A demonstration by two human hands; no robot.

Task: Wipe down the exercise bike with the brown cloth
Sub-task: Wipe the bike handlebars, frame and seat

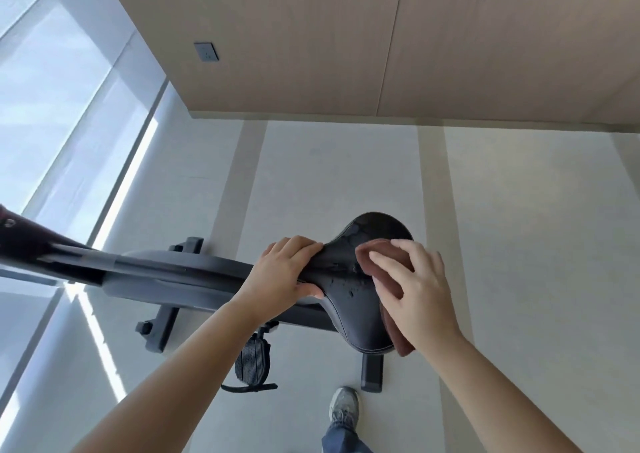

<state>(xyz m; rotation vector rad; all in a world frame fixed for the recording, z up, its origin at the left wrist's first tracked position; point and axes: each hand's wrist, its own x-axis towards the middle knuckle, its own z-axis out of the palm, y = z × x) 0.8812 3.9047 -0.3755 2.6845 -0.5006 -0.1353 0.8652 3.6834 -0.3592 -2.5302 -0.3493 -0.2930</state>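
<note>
The exercise bike (166,272) lies across the view, its dark grey frame running left and its black saddle (356,300) at the centre right. My left hand (287,272) grips the narrow nose of the saddle, fingers over the top and thumb underneath. My right hand (412,286) presses the brown cloth (372,256) flat against the saddle's right side with spread fingers. Part of the cloth hangs below my palm at the saddle's rear edge. Water drops show on the saddle top.
A black pedal with a strap (252,359) hangs below the frame. The bike's feet (372,373) rest on the pale floor. My shoe (344,409) stands near the rear foot. A wood-panelled wall with a socket (206,52) is ahead; large windows (52,106) are left.
</note>
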